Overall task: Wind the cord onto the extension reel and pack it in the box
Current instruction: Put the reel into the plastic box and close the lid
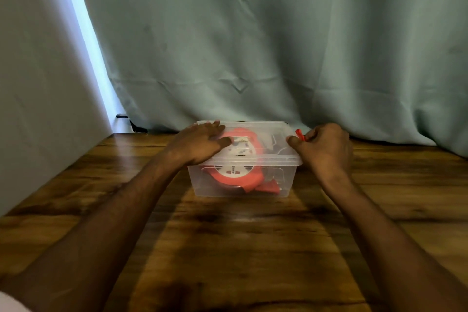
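A clear plastic box (pixel 278 180) stands on the wooden table near its far edge, with a clear lid (pixel 268 154) lying on top. Inside lies the red and white extension reel (pixel 238 177), seen through the walls. My left hand (pixel 200 143) rests flat on the lid's left side, fingers spread. At the box's right end my right hand (pixel 326 147) is curled around a small red latch (pixel 300 134), thumb against the lid's rim. The cord itself is hidden within the reel.
The wooden table (pixel 228 248) stretches from the box toward me. A teal curtain (pixel 278 45) hangs right behind the box. A pale wall (pixel 38 83) borders the table on the left, and a dark clamp (pixel 131 123) sits at the back left corner.
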### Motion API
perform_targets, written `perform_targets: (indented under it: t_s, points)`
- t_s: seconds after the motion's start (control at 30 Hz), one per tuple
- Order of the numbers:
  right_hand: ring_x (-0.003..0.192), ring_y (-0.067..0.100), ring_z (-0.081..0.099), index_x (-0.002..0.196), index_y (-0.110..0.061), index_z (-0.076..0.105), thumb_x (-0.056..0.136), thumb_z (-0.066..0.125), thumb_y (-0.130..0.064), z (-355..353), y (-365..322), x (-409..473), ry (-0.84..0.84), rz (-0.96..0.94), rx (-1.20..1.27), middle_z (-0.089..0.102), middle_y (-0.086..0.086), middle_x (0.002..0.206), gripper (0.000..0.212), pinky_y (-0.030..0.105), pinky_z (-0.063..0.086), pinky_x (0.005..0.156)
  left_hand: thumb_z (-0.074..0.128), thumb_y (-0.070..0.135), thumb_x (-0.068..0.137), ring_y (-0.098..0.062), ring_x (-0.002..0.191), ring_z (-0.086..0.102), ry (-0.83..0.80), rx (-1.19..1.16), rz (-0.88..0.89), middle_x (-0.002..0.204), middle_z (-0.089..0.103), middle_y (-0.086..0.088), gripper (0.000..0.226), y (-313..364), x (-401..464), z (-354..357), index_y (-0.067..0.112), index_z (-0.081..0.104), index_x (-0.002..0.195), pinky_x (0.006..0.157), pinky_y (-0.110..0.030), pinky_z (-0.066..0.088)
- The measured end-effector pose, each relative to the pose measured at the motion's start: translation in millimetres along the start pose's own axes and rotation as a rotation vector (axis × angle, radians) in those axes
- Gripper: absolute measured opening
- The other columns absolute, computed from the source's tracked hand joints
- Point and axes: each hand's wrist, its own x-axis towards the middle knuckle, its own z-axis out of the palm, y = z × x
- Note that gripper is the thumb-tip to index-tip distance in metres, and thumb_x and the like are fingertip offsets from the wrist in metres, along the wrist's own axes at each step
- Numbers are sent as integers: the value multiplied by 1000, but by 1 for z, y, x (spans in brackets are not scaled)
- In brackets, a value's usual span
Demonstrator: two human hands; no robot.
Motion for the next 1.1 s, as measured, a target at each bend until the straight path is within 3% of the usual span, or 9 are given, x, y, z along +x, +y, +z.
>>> perform_targets:
  t_s: [0.17, 0.3, 0.37, 0.43, 0.53, 0.6, 0.73, 0.93, 1.1]
  points:
    - [69, 24, 65, 79, -14, 77, 84, 84, -37, 1, -4, 0, 31, -91, -61, 73, 5, 74, 25, 28, 43, 62, 45, 53, 105, -21, 154, 30, 89, -136, -23, 168, 29, 7, 59, -2, -1, 2, 28, 39, 158, 121, -33, 24]
    - [74, 21, 63, 86, -15, 77, 85, 83, -39, 0, -1, 0, 27, -89, -52, 72, 1, 80, 25, 30, 47, 64, 55, 21, 102, -26, 105, 68, 548, -941, -264, 111, 73, -5, 24, -19, -5, 15, 13, 73, 116, 78, -20, 51]
    - [73, 19, 60, 88, -17, 76, 85, 82, -39, 0, 0, -1, 17, -80, -33, 68, -1, 80, 23, 28, 43, 64, 58, 29, 101, -23, 86, 68, 257, -1354, -464, 97, 71, -8, 24, -31, -13, 19, 11, 71, 110, 61, -26, 55]
    - [72, 18, 57, 89, -17, 76, 86, 81, -39, 0, 0, -1, 16, -85, -42, 65, -1, 78, 23, 28, 40, 65, 67, 46, 93, -24, 95, 66, -61, -1474, -564, 104, 70, -10, 37, -47, -19, 22, 14, 69, 110, 69, -37, 58]
    - [73, 19, 60, 88, -17, 76, 86, 81, -39, 0, 0, -2, 17, -97, -52, 70, 0, 80, 23, 29, 44, 66, 76, 43, 84, -24, 104, 65, -157, -1578, -554, 106, 69, -10, 45, -64, -19, 20, 12, 68, 114, 90, -42, 57]
    - [72, 20, 60, 87, -17, 77, 85, 82, -40, 0, 0, -2, 18, -95, -52, 72, 2, 81, 23, 29, 44, 66, 75, 32, 89, -23, 95, 68, -80, -1532, -528, 102, 70, -10, 37, -63, -15, 11, 7, 68, 115, 77, -36, 62]
    - [75, 23, 67, 87, -18, 77, 85, 83, -39, -1, -1, -3, 17, -91, -48, 75, 3, 83, 22, 31, 50, 67, 77, 21, 91, -22, 68, 65, 235, -895, -483, 85, 70, -15, 24, -51, -6, -6, 0, 68, 96, 48, -26, 56]
    - [71, 19, 65, 95, -13, 80, 86, 82, -36, -3, -2, -1, -27, -73, -41, 77, 5, 85, 24, 27, 45, 66, 81, 19, 87, -27, 66, 68, 282, -734, -440, 86, 70, -22, 37, -47, -3, -10, -10, 67, 105, 57, -35, 58]
    - [69, 19, 63, 95, -12, 81, 86, 82, -35, -3, -2, -2, -28, -71, -60, 77, 6, 86, 25, 27, 44, 65, 79, 23, 87, -36, 84, 74, 365, -413, -345, 86, 74, -20, 30, -50, 5, -6, -6, 73, 91, 78, -47, 63]
